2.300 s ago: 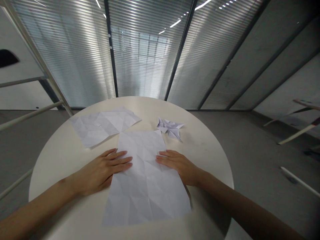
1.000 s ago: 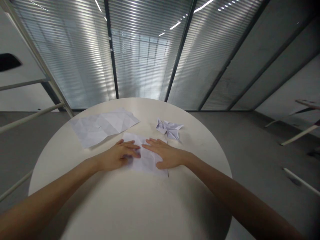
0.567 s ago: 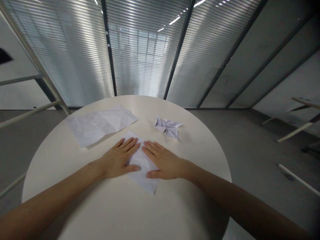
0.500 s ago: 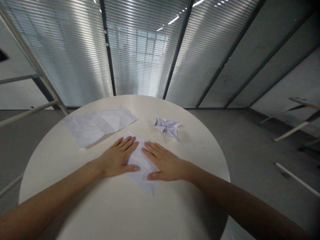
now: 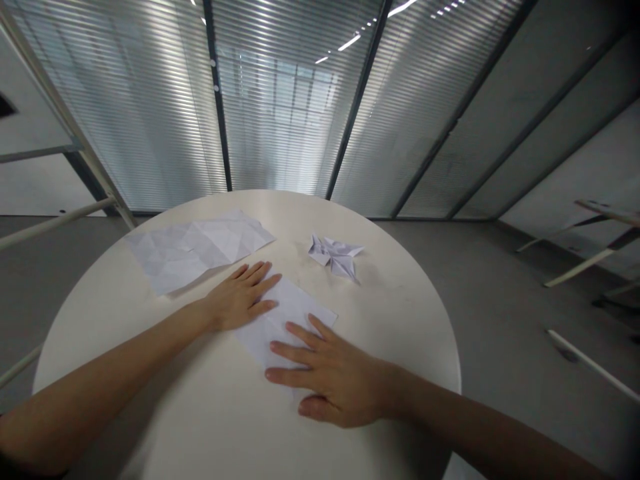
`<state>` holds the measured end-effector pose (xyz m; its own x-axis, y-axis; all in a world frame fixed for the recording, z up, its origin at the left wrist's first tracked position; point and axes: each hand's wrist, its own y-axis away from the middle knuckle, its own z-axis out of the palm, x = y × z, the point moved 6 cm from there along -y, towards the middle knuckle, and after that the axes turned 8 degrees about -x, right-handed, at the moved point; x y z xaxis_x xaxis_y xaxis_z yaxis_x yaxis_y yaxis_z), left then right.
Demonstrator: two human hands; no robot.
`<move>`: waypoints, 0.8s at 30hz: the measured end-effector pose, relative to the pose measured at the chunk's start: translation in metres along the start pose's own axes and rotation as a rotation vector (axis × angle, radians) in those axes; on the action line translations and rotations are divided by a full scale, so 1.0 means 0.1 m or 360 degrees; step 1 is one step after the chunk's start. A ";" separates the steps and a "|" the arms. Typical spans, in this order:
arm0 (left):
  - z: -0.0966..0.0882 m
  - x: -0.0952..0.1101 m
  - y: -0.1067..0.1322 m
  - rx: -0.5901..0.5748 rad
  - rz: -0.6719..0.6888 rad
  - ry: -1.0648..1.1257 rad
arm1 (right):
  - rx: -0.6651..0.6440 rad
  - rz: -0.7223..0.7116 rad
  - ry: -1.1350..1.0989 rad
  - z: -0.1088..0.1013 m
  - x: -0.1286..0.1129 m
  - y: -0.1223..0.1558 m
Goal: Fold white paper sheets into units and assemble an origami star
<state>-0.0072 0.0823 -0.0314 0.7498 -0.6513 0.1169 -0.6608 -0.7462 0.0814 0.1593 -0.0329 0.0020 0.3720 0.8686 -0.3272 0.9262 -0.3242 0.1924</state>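
Observation:
A folded white sheet of paper (image 5: 293,303) lies flat on the round white table (image 5: 215,413), partly covered by both hands. My left hand (image 5: 245,293) rests on its far left part, palm down with fingers stretched out. Over the near right part lies my right hand (image 5: 325,373), fingers spread wide and flat. Neither hand grips anything. Beyond the right hand stands a small folded paper figure (image 5: 336,257) with pointed flaps. To the far left is a larger creased sheet of paper (image 5: 195,250), unfolded, its near edge slightly raised.
A glass wall with blinds (image 5: 280,120) rises behind the table. On the left is a pale metal frame (image 5: 65,220) close to the table's edge. Another table (image 5: 610,213) with pale legs stands off to the right on the grey floor (image 5: 490,280).
My right hand has slid toward me along the paper and its fingers have spread. My left hand has shifted slightly away from me. More of the sheet shows between them.

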 end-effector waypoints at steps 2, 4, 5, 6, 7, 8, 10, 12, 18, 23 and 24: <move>-0.02 0.01 -0.05 -0.0009 0.0002 0.0006 | -0.0027 -0.0040 -0.0075 0.01 -0.10 0.01; -0.04 0.03 -0.09 -0.0013 0.0011 0.0014 | -0.0037 -0.0077 -0.0166 0.01 -0.19 0.02; -0.04 0.03 -0.10 -0.0012 0.0015 0.0015 | -0.0032 -0.0096 -0.0222 0.01 -0.22 0.02; -0.05 0.04 -0.12 -0.0011 0.0026 0.0012 | -0.0035 -0.0128 -0.0284 0.00 -0.25 0.03; -0.05 0.04 -0.13 -0.0007 0.0050 0.0006 | -0.0046 -0.0165 -0.0349 -0.01 -0.26 0.02; -0.06 0.05 -0.14 -0.0002 0.0090 -0.0002 | -0.0061 -0.0221 -0.0411 -0.03 -0.25 0.01; -0.06 0.08 -0.16 0.0005 0.0209 -0.0015 | -0.0215 -0.0343 -0.0502 -0.03 -0.19 -0.01; -0.07 0.12 -0.18 0.0011 0.0337 -0.0014 | -0.0116 -0.0245 -0.0477 -0.10 0.03 -0.04; -0.21 0.20 -0.20 0.0232 0.0494 -0.0054 | 0.0053 0.0100 -0.0032 -0.11 0.52 -0.06; -0.34 0.18 0.00 0.0586 0.0470 -0.0094 | 0.0181 0.0064 0.0217 -0.07 0.41 -0.03; -0.34 0.18 0.06 0.0579 0.0503 -0.0059 | 0.0211 0.0072 0.0258 -0.07 0.39 -0.03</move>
<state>0.0017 0.0707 0.0050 0.5190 -0.8536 0.0442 -0.8067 -0.5063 -0.3047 0.1706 0.0049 -0.0051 0.4088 0.8975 -0.1656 0.9126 -0.4016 0.0764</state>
